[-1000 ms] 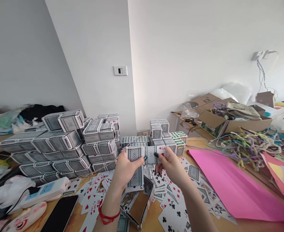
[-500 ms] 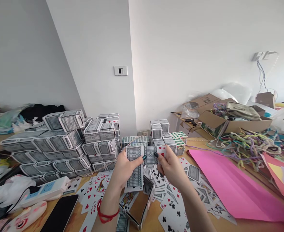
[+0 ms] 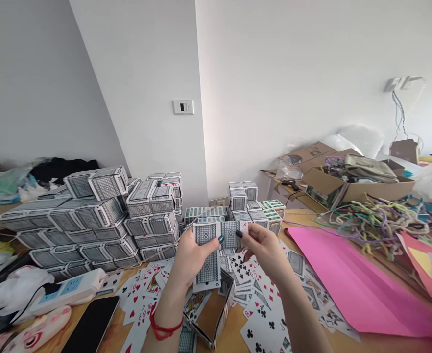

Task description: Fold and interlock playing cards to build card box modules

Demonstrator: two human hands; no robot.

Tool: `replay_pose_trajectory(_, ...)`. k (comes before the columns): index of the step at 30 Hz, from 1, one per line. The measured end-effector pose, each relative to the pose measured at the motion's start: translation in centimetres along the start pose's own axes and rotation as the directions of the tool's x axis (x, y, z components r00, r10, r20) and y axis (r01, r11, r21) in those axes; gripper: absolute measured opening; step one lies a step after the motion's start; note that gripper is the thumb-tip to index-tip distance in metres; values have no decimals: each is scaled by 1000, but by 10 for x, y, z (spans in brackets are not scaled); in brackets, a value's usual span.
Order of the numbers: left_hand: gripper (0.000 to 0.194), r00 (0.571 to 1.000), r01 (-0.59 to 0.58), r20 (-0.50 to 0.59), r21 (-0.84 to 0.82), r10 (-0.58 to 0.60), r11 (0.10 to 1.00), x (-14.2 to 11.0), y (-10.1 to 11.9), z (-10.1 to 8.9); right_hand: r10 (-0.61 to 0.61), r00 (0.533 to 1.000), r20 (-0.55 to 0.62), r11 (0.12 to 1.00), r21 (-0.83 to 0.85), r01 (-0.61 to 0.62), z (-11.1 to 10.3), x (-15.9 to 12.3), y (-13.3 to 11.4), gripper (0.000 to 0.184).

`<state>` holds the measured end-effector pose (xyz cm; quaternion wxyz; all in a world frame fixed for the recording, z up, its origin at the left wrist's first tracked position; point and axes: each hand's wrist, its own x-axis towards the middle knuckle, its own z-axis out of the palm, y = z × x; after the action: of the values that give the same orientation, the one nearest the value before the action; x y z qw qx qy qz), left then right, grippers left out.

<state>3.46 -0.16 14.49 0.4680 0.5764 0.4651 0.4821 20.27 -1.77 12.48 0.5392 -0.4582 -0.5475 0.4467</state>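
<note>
My left hand grips several patterned-back playing cards, its thumb with dark green nail pressed across them. Beside these is a smaller piece made of cards, back pattern toward me, with a red 3 on its right edge. My right hand pinches that piece at its right side, other fingers curled behind. Whether the piece is joined to the left hand's cards I cannot tell. Below the hands lies an open-topped card box, with face cards on its left side. Loose playing cards are spread around it.
Stacked blocks made of cards rise at left, with smaller stacks behind my hands. A black phone and a power strip lie at front left. To the right are pink paper, tangled cords and a cardboard box.
Both hands have shifted slightly, the left a little to the right with its cards. My right fingers have moved over the small piece, and less of its red-marked edge shows.
</note>
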Motion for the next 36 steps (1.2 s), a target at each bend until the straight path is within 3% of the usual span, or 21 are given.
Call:
replay_pose_trajectory(6,27,999,9,35,-18,-9,1000,2,-5,0,16,995,-100,997,-70,-24,-6,1,-2,32)
replay_pose_trajectory(14,19,991,-40,-121,95,51,995,-4,2,1,10,999,-31,1000,28,-9,-1,-4,-7,26)
replay_pose_trajectory(17,15,985,-85,-144,88,97,992,-10,10,6,-34,990,-139,997,-77,23,6,-7,-7,26)
replay_pose_trajectory(19,12,969,-109,-201,167,142,980,-15,14,12,-116,955,-271,969,-243,49,14,-9,-4,24)
replay_pose_trajectory(21,12,963,-108,-218,236,161,966,-20,17,19,-226,891,-395,906,-420,43,24,-10,-1,22)
replay_pose_trajectory(23,14,963,-86,-226,257,146,963,-22,18,23,-307,825,-475,849,-529,11,31,-11,2,18)
replay_pose_trajectory(24,14,962,-75,-238,248,136,966,-23,18,23,-316,814,-486,838,-546,0,32,-12,1,18)
replay_pose_trajectory(25,14,961,-65,-248,230,123,971,-23,18,22,-300,827,-475,848,-530,4,31,-12,0,20)
replay_pose_trajectory(27,13,961,-47,-262,169,91,984,-21,18,16,-205,902,-379,922,-383,49,22,-11,-4,25)
replay_pose_trajectory(29,13,973,-12,-229,76,29,997,-18,18,9,-99,971,-219,995,-50,90,10,-10,-10,30)
replay_pose_trajectory(32,19,990,29,-131,-125,-46,992,-14,16,2,-4,999,-47,931,364,21,-1,-8,-13,34)
replay_pose_trajectory(36,32,996,72,-24,-298,-83,952,-10,11,6,-1,999,37,835,550,-19,10,-5,-11,31)
